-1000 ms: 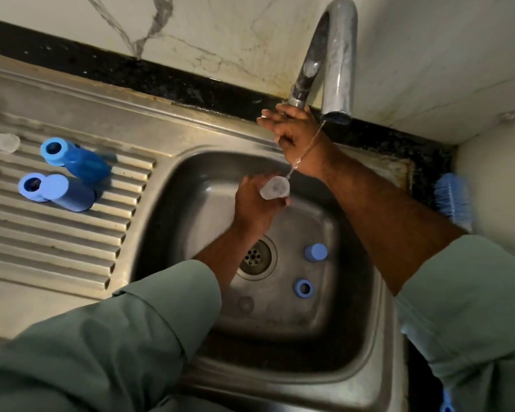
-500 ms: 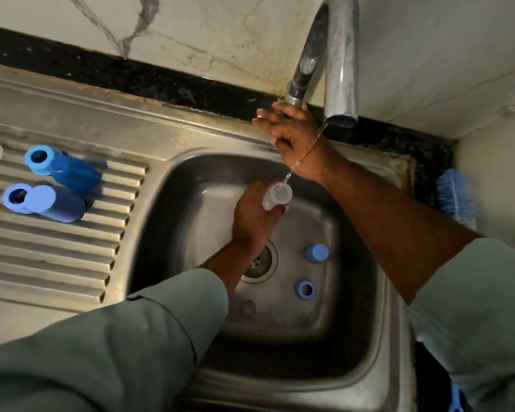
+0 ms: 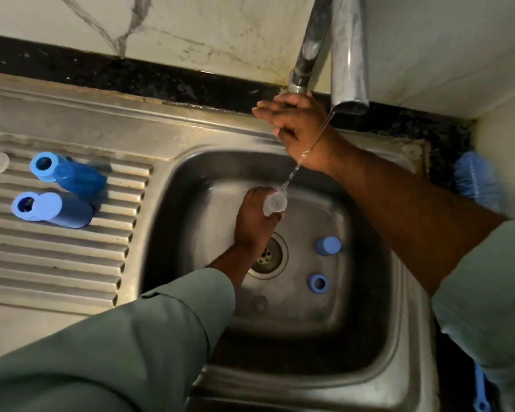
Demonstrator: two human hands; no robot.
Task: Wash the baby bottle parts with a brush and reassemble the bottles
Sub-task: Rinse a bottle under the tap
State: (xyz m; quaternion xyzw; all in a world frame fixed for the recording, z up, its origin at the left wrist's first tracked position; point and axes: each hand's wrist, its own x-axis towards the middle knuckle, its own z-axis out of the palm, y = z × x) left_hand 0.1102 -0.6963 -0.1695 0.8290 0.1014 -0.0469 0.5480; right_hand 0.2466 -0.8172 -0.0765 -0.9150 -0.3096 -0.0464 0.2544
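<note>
In the steel sink (image 3: 366, 346), rinsing: left hand (image 3: 252, 217) gripping clear teat (image 3: 275, 202) under stream, right hand (image 3: 295, 126) fingers straight at tap (image 3: 302, 71); next, probably setting teat aside.

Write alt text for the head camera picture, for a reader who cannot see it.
A person's left hand holds a small clear cap under a thin stream from the tap, while the right hand rests at the tap's base. Two blue bottle parts sit in the sink; two blue bottles lie on the drainboard.
</note>
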